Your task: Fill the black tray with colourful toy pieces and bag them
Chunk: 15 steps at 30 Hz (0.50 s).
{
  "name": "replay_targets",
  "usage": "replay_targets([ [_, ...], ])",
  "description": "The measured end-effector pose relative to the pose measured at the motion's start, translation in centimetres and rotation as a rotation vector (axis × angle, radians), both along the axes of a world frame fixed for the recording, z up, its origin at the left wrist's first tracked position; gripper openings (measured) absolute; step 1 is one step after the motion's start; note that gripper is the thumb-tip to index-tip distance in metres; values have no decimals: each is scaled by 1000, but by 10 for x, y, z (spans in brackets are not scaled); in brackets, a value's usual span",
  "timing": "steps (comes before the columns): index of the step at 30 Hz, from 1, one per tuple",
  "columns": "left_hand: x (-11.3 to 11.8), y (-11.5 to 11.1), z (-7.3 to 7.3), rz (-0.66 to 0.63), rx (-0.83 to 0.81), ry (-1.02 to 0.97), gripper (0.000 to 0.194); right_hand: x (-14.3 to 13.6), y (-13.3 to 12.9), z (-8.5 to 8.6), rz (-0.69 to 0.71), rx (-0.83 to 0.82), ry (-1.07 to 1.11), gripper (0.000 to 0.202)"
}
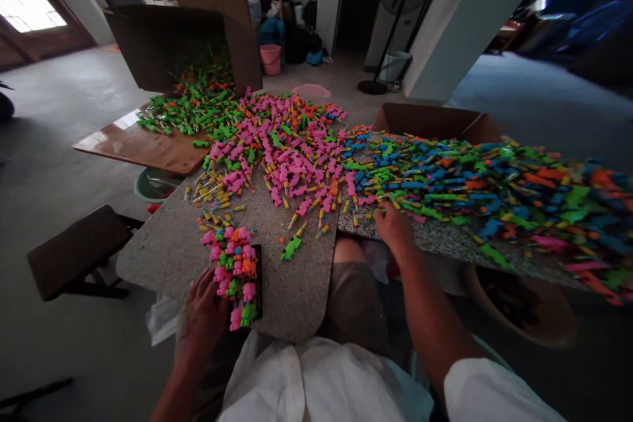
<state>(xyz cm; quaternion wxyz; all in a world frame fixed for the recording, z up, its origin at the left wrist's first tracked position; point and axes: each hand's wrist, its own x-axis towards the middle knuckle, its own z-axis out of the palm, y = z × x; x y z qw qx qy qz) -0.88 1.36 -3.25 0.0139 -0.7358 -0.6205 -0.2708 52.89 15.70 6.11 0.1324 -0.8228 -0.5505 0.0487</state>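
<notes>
My left hand (pixel 204 303) lies against the left side of a black rack (pixel 258 277), fingers stretched out along it. Pink, green and orange small plastic figures (pixel 236 262) stand in rows on the rack. My right hand (pixel 393 227) reaches to the near edge of the right-hand table, fingers closed together at the pile of blue and green plastic toys (pixel 420 171); what they pinch is too small to make out. Pink toys with yellow ends (pixel 291 158) are heaped in front of me. One green toy (pixel 293 245) lies apart, right of the rack.
A tipped cardboard box (pixel 242 46) spills green toys onto a brown board (pixel 138 145). Another cardboard box (pixel 435 120) stands behind the right pile. A dark stool (pixel 82 247) is at left. Under the right table sits a round basin (pixel 554 323). My knee is between the tables.
</notes>
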Motion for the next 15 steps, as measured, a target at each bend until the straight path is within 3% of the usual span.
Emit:
replay_targets([
  [5, 2, 4, -1, 3, 20, -52, 24, -33, -14, -12, 119, -80, 44, 40],
  [8, 5, 4, 3, 12, 4, -80, 22, -42, -10, -12, 107, -104, 39, 38],
  [15, 18, -4, 20, 57, -70, -71, 27, -50, -10, -12, 55, 56, 172, 28],
])
